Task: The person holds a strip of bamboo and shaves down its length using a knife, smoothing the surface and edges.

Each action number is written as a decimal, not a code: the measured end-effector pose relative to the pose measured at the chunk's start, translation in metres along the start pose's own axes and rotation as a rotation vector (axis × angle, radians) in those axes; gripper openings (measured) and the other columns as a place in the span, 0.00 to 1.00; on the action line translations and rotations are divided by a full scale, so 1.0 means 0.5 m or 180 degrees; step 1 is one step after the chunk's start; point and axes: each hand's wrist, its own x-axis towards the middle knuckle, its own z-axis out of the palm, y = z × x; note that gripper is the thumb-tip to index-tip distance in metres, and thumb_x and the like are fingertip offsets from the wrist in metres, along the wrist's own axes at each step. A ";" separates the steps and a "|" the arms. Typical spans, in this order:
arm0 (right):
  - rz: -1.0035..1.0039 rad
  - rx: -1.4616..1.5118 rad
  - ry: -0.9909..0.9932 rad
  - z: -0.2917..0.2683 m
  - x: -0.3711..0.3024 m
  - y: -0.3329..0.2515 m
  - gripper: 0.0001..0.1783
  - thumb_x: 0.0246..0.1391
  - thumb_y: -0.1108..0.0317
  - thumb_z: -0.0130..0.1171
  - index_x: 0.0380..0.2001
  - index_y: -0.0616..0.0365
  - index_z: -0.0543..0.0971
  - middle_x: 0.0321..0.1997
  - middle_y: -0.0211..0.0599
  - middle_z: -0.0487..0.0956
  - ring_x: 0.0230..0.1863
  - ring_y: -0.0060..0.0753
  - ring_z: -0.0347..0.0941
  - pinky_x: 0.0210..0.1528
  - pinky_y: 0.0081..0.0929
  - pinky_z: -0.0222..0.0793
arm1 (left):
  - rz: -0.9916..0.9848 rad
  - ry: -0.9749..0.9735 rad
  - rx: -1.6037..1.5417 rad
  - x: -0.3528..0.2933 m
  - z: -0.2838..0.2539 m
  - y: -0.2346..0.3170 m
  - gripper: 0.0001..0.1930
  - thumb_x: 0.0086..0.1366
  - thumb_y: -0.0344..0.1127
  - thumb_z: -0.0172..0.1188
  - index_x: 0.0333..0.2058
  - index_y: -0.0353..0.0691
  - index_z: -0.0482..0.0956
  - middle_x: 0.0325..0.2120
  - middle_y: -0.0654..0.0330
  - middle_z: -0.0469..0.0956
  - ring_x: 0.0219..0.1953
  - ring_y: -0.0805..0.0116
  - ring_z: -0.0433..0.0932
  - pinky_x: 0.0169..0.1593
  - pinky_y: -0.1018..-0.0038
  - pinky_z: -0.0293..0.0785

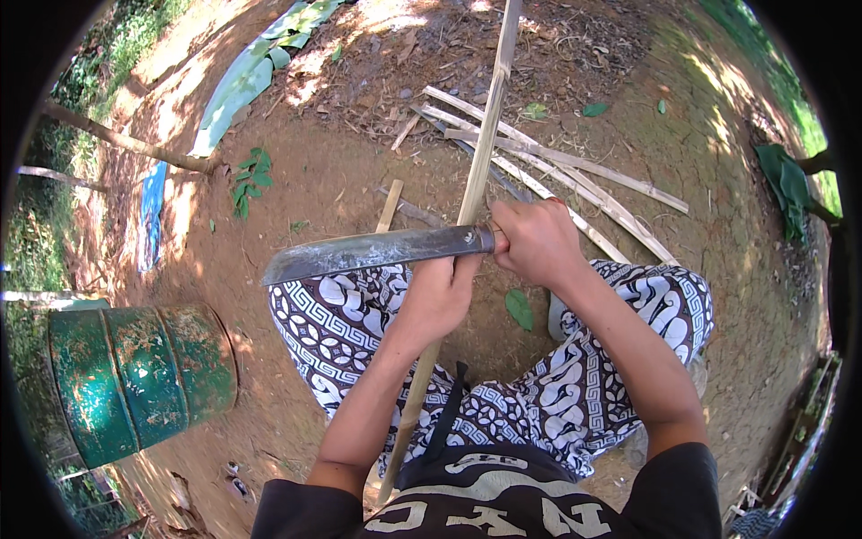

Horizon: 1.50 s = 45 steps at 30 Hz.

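Observation:
In my right hand [537, 241] is the handle of a machete [373, 251], its broad dark blade pointing left across my lap. A long pale wooden stick [489, 126] runs from beside my waist up past the top edge. My left hand [442, 292] is wrapped round this stick just below the blade. The blade lies across the stick, over my left fingers; whether its edge bites into the wood I cannot tell. My patterned trouser legs [337, 328] are folded on either side.
Several split wooden strips [620, 171] lie crossed on the dirt ahead, right of the stick. A short wood piece [390, 207] lies by my left knee. At the left lies a rusty green drum [144, 373]. A green leaf [519, 310] rests between my legs.

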 end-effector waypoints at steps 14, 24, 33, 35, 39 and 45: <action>0.1723 -0.0426 0.0541 -0.068 0.059 0.147 0.07 0.49 0.67 0.58 0.28 0.60 0.78 0.23 0.54 0.80 0.24 0.60 0.77 0.32 0.53 0.74 | -0.0345 -0.0088 -0.0291 -0.023 -0.016 -0.013 0.15 0.76 0.38 0.46 0.55 0.37 0.72 0.21 0.75 0.64 0.20 0.87 0.60 0.23 0.83 0.56; 0.0153 0.0059 -0.0328 0.000 -0.020 -0.012 0.07 0.44 0.68 0.60 0.21 0.56 0.73 0.18 0.41 0.77 0.20 0.48 0.77 0.24 0.43 0.74 | 0.0095 0.0283 0.0050 -0.009 -0.005 -0.023 0.12 0.73 0.31 0.49 0.46 0.28 0.76 0.32 0.45 0.78 0.37 0.53 0.77 0.46 0.65 0.71; 0.1291 -0.0699 0.0309 -0.069 0.044 0.163 0.05 0.49 0.66 0.59 0.27 0.54 0.80 0.21 0.49 0.79 0.24 0.54 0.78 0.29 0.49 0.74 | -0.0801 -0.0298 -0.1008 -0.039 -0.006 0.006 0.14 0.77 0.36 0.45 0.54 0.35 0.70 0.22 0.70 0.66 0.16 0.85 0.60 0.19 0.83 0.58; 0.1443 -0.0776 0.0299 -0.091 0.050 0.152 0.06 0.49 0.65 0.58 0.27 0.55 0.80 0.21 0.50 0.79 0.25 0.56 0.78 0.30 0.49 0.74 | -0.0981 -0.0406 -0.1591 -0.035 -0.011 0.025 0.14 0.77 0.37 0.46 0.53 0.35 0.69 0.21 0.70 0.65 0.15 0.85 0.60 0.17 0.83 0.58; 0.1051 -0.0093 0.0115 -0.048 0.014 0.093 0.07 0.47 0.66 0.59 0.25 0.58 0.77 0.19 0.48 0.78 0.24 0.54 0.78 0.28 0.47 0.74 | -0.0957 -0.0298 -0.1563 -0.023 -0.028 0.030 0.13 0.76 0.39 0.48 0.52 0.37 0.69 0.21 0.70 0.65 0.13 0.85 0.61 0.14 0.83 0.58; -0.0049 -0.0276 -0.0137 -0.018 -0.011 0.024 0.11 0.41 0.65 0.63 0.25 0.55 0.72 0.19 0.38 0.76 0.21 0.48 0.76 0.25 0.42 0.73 | -0.0872 -0.0177 -0.0979 -0.028 -0.027 0.011 0.09 0.74 0.33 0.49 0.45 0.33 0.73 0.21 0.72 0.65 0.21 0.85 0.61 0.24 0.81 0.59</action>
